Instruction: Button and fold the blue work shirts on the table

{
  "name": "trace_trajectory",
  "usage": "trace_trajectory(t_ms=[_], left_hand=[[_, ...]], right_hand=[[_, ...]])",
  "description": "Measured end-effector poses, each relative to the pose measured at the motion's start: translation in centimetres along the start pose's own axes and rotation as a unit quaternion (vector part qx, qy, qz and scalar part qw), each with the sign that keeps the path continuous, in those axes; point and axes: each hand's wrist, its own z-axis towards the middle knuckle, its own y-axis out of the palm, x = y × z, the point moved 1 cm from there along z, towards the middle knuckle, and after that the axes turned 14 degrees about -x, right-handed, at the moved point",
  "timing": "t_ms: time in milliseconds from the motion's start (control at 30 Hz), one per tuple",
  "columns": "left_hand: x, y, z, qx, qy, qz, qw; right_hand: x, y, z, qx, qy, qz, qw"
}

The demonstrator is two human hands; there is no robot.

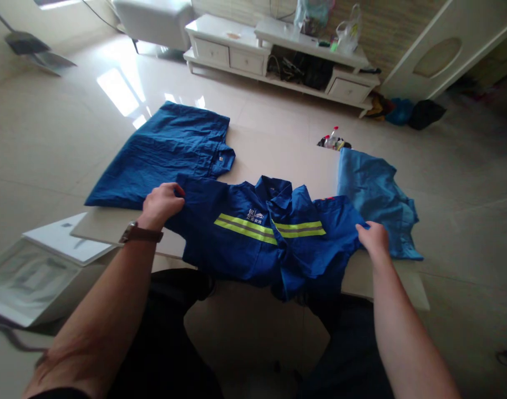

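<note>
A dark blue work shirt (pixel 253 255) with yellow-green reflective stripes and a white chest print is spread between my hands, collar away from me. My left hand (pixel 164 204) pinches its left sleeve end, and my right hand (pixel 373 239) grips the sleeve at the right. The shirt lies partly on a pale table (pixel 278 152), its lower part hanging over the near edge. Close to my left hand lies another dark blue garment (pixel 166 149), laid flat. Beyond my right hand a light blue garment (pixel 374 199) drapes over the table's right end.
Bottles with red caps (pixel 331 138) stand past the table's far edge. A white box-like object (pixel 41 271) is at the near left. A low white TV cabinet (pixel 245 58) holds bags, near a grey seat (pixel 153 25). A dustpan (pixel 37 52) lies at the far left.
</note>
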Motion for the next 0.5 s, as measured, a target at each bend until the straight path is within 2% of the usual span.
trace_trajectory(t_ms=[67, 100, 133, 200, 267, 333, 400, 433, 500], left_hand=[[-1.6, -0.5, -0.2, -0.027, -0.037, 0.016, 0.999], [-2.1, -0.4, -0.3, -0.042, -0.056, 0.029, 0.997], [-2.5, -0.2, -0.2, -0.058, -0.07, 0.042, 0.995], [-2.5, 0.6, -0.1, -0.089, -0.083, 0.072, 0.99], [-1.7, 1.7, 0.1, -0.077, -0.076, 0.103, 0.989], [-0.1, 2.8, 0.5, -0.009, -0.028, 0.122, 0.992], [2.0, 4.1, 1.1, 0.056, 0.061, 0.12, 0.989], [3.1, 4.8, 1.5, 0.068, 0.107, 0.111, 0.986], [5.3, 6.1, 2.5, 0.056, 0.175, 0.091, 0.979]], right_hand=[[2.4, -1.1, -1.0, 0.037, 0.06, 0.009, 0.997], [3.6, -1.6, -1.6, 0.037, 0.098, 0.009, 0.994], [4.8, -1.9, -2.3, 0.022, 0.12, 0.004, 0.993], [6.9, -2.0, -3.7, -0.049, 0.146, -0.012, 0.988], [8.0, -1.6, -4.8, -0.091, 0.148, -0.038, 0.984], [7.8, -1.1, -5.2, -0.038, 0.109, -0.072, 0.991], [6.1, -0.5, -4.9, 0.039, 0.012, -0.096, 0.995], [4.7, -0.2, -4.5, 0.056, -0.048, -0.1, 0.992], [1.3, 0.3, -3.0, 0.03, -0.148, -0.089, 0.984]])
